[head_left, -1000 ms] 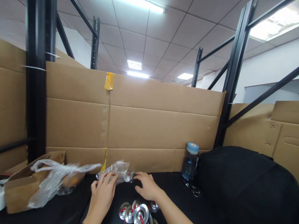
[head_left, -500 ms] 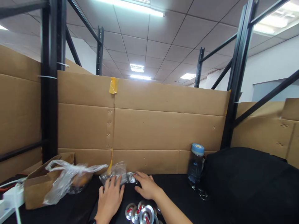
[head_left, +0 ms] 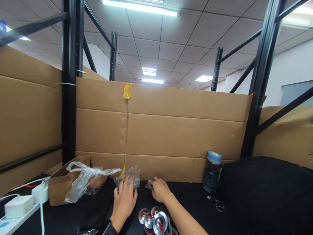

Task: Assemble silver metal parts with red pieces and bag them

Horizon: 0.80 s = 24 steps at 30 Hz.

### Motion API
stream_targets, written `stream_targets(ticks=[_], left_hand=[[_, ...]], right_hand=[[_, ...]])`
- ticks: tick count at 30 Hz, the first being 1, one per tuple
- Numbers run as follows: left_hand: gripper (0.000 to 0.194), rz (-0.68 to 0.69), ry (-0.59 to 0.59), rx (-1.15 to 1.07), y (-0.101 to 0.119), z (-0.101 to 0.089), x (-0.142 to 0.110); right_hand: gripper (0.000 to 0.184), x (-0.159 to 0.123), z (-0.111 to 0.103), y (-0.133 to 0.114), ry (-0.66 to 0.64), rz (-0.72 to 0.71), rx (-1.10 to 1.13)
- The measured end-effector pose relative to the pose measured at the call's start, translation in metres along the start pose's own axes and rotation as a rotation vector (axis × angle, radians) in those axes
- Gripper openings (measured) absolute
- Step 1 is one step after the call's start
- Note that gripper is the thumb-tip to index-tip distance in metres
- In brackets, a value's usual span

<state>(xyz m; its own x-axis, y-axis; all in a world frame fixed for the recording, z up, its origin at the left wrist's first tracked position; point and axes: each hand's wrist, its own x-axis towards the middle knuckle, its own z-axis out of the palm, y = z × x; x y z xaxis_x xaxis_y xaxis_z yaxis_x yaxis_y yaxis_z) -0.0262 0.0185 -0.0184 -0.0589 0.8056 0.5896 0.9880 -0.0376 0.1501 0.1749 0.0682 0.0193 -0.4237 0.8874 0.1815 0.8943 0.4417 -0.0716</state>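
My left hand (head_left: 124, 199) lies over a crumpled clear plastic bag (head_left: 136, 174) at the foot of the cardboard wall, its fingers stretched and slightly apart. To its right, the fingers of my right hand (head_left: 160, 190) are curled closed on a small clear plastic packet (head_left: 148, 185); what is inside it is hidden now. Between my forearms, near the bottom of the view, sits a cluster of shiny silver metal discs (head_left: 160, 223) with domed centres and red pieces on them. Neither hand touches these discs.
A cardboard wall (head_left: 161, 137) closes off the back. On the left are an open carton (head_left: 57, 191), a tied plastic bag (head_left: 83, 182) with orange round contents, and a power strip (head_left: 23, 217) with chargers. A blue-lidded bottle (head_left: 212, 173) and a large black bag (head_left: 266, 195) stand right.
My right hand has shifted right, away from the left hand, and closed around the small packet, which has come apart from the larger plastic bag. The view has turned slightly left.
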Motion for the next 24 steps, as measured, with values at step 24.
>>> stream_targets(ticks=[24], left_hand=[[0.06, 0.351, -0.402, -0.685, 0.059, -0.025, -0.036]], right_hand=[[0.018, -0.107, -0.038, 0.018, 0.327, 0.014, 0.843]])
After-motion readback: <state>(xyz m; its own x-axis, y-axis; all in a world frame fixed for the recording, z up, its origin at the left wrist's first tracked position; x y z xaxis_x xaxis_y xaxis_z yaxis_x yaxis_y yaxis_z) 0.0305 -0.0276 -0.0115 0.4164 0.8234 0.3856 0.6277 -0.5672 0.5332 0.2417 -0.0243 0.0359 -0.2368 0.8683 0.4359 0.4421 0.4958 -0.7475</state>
